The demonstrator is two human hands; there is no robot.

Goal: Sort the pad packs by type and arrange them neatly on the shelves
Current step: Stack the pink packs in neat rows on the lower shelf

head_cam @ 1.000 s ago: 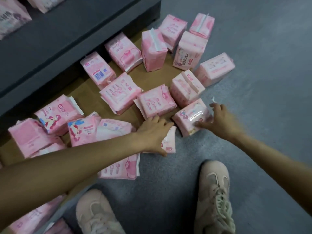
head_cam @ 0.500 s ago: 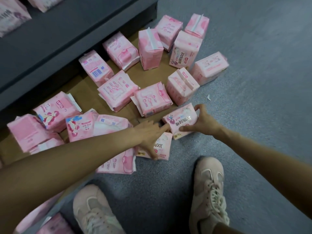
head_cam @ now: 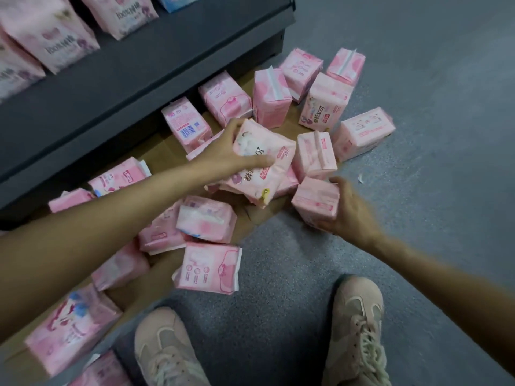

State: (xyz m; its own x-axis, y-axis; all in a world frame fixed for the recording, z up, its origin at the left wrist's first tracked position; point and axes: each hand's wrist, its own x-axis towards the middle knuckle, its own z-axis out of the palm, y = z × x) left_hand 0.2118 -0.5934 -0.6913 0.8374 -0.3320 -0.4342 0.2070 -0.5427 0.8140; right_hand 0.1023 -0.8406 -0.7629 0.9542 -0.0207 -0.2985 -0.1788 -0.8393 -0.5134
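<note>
Loose pad packs (head_cam: 317,126) lie scattered on cardboard (head_cam: 164,147) and floor (head_cam: 418,162), before the shelf (head_cam: 133,79). Upright packs (head_cam: 50,37) stand on the shelf behind. Two shoes (head_cam: 356,330) rest nearest the viewer.

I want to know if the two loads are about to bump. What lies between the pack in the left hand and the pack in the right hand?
In the head view, only brown cardboard shows between the left hand's pack and the right hand's pack.

Looks like a shop aisle: dark display shelf (head_cam: 145,65) stocked with pink packs (head_cam: 50,37), more dumped on cardboard (head_cam: 164,151) over grey carpet (head_cam: 418,135).
</note>
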